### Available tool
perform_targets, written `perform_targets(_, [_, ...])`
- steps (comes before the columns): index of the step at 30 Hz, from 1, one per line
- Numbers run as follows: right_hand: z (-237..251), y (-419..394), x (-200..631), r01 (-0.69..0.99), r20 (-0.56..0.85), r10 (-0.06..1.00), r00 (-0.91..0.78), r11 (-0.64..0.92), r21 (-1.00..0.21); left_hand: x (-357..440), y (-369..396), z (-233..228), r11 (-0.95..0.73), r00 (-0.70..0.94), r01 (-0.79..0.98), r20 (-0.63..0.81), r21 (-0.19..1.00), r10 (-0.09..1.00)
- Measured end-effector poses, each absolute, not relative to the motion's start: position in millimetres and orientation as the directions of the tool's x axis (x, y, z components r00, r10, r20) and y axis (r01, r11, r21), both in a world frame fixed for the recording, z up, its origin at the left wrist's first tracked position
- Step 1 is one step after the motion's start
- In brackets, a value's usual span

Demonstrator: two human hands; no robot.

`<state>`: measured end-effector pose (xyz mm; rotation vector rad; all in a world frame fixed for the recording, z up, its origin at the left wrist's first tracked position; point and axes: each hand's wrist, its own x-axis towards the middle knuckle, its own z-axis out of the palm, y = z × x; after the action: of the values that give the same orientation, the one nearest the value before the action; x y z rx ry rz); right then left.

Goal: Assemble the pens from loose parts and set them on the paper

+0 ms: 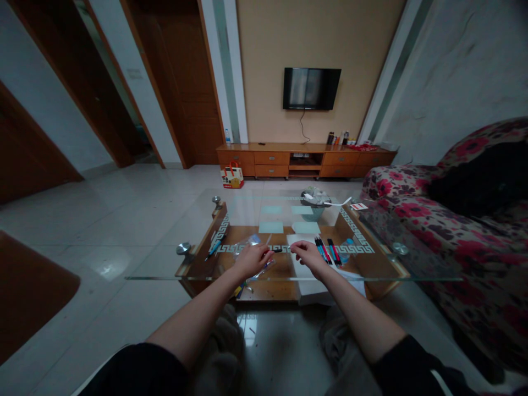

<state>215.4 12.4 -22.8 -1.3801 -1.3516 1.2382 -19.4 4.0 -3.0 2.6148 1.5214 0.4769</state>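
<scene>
A flowered sofa (454, 220) filled the right side of the room, and a long wooden cabinet (305, 159) ran along the far wall under a dark television (311, 88). In front of the person stood a glass table (165, 258) with a wooden shelf beneath it. On the glass, at the far end, sat a small basket (315, 206), and nearer lay four pale sticky notes (271, 226) in two rows. A sheet of white paper (303, 269) lay under the right hand (307, 256), and just to the right of that hand was a row of pens (328, 250), their long axes running away from the person. A clear plastic bag (247, 243) lay just beyond the left hand (252, 258), with a single blue pen (214, 247) further left, apart from the rest. Between the two hands was a dark pen (279, 251), lying crosswise, its long axis running left to right from one hand to the other. Both hands were curled narrow at its ends, fingertips pinching it, though how firmly each gripped was too small to tell. The two hands sat about equally near it, the left at its left end, the right at its right end.
</scene>
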Motion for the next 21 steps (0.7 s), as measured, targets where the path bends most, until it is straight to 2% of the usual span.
perform_targets(3, [-25.6, 16.3, 222.9, 0.378, 0.075, 0.997, -0.029, 0.08, -0.922, -20.4, 4.8, -4.5, -0.502, 0.454, 0.836, 0.235, 0.22, 0.859])
perform_targets(5, [-27.2, 16.9, 228.5, 0.569, 0.199, 0.977, -0.072, 0.204, -0.796, -20.6, 4.7, -5.1, -0.497, 0.449, 0.84, 0.238, 0.216, 0.861])
perform_targets(7, [-28.4, 15.6, 232.5, 0.706, 0.245, 0.959, -0.141, 0.27, -0.655, -20.6, 4.4, -5.7, -0.492, 0.446, 0.844, 0.233, 0.212, 0.864])
perform_targets(9, [-29.4, 13.4, 234.1, 0.772, 0.238, 0.952, -0.194, 0.298, -0.561, -20.7, 4.1, -6.6, -0.492, 0.446, 0.844, 0.232, 0.213, 0.864])
perform_targets(13, [-31.1, 9.7, 232.2, 0.823, 0.218, 0.942, -0.256, 0.33, -0.463, -21.5, 4.7, -9.0, -0.5, 0.45, 0.836, 0.238, 0.226, 0.861])
perform_targets(21, [-33.2, 7.7, 230.2, 0.867, 0.146, 0.954, -0.261, 0.298, -0.399, -22.8, 6.7, -11.4, -0.5, 0.46, 0.825, 0.201, 0.263, 0.865])
